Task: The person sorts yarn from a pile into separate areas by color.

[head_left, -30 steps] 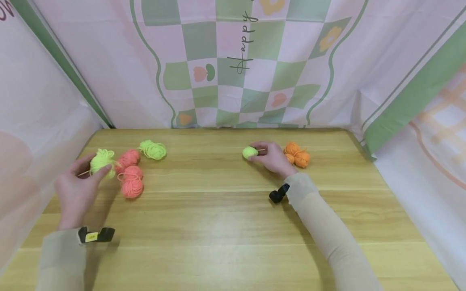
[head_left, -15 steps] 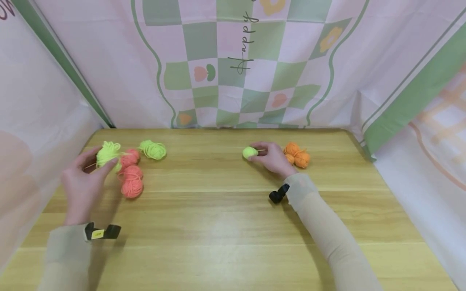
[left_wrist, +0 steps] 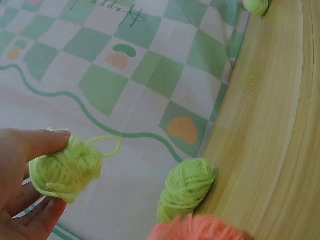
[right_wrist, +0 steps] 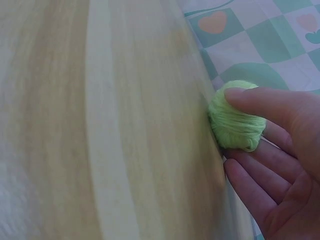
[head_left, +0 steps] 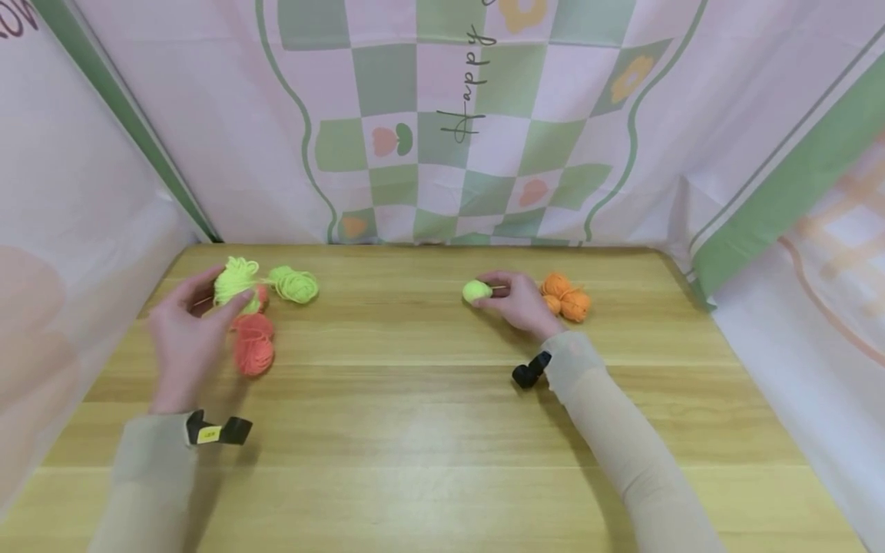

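My left hand (head_left: 190, 330) pinches a yellow-green ball of yarn (left_wrist: 67, 170) between thumb and fingers, raised above the table's far left part. A loose loop of strand sticks out from that ball in the left wrist view. Behind it lie two coral balls of yarn, the nearer one (head_left: 254, 346) in plain sight and the farther one (head_left: 261, 298) mostly hidden. Another yellow-green ball of yarn (head_left: 293, 285) lies just to their right. My right hand (head_left: 518, 302) pinches a small light green ball of yarn (right_wrist: 237, 117) low at the table's far side, thumb on top.
Several orange balls of yarn (head_left: 567, 297) sit clustered just right of my right hand. The wooden table (head_left: 415, 415) ends at a hanging printed cloth (head_left: 442, 177) along the back, with more cloth at both sides.
My left hand has moved right and away from me with its yellow-green ball of yarn, which now covers much of the farther coral ball. The right hand has stayed in place.
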A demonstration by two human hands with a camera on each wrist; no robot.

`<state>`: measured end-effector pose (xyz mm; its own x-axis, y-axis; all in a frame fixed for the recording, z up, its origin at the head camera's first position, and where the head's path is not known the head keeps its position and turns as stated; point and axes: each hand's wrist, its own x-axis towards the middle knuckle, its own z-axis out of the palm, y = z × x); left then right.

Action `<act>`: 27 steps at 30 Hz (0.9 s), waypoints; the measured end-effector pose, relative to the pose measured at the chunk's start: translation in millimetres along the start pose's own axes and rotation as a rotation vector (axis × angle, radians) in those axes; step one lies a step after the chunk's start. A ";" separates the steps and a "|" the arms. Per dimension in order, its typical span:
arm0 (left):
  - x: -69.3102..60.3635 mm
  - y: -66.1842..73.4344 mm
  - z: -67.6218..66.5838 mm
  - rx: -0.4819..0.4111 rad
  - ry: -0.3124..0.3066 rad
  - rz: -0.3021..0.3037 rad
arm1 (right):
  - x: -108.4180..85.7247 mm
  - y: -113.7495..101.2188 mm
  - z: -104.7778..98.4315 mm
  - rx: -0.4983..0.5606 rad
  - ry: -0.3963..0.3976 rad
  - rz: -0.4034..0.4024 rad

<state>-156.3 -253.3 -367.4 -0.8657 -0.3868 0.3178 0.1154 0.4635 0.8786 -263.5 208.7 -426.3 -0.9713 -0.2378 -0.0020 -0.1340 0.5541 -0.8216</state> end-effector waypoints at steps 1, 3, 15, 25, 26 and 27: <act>0.2 1.3 2.0 -0.008 -0.002 0.009 | -0.3 -0.2 -0.1 0.001 0.000 -0.001; 0.4 3.7 5.9 -0.021 -0.004 0.030 | -0.7 -0.3 -0.4 0.000 0.001 -0.005; 1.3 11.9 28.4 -0.062 -0.026 0.074 | -0.7 -0.7 0.7 0.018 0.007 -0.006; -0.7 18.0 51.0 -0.082 -0.074 0.127 | 0.0 0.0 1.2 0.022 0.005 -0.015; -1.0 18.3 53.5 -0.076 -0.078 0.131 | 0.2 0.2 1.1 0.021 0.004 -0.017; -1.2 19.0 56.0 -0.082 -0.088 0.131 | 0.4 0.6 1.0 0.021 0.004 -0.019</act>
<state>-180.3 -199.4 -371.0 -0.8797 -0.2540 0.4020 0.2661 0.4377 0.8589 -263.8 208.1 -427.4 -0.9695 -0.2446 0.0161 -0.1482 0.5324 -0.8334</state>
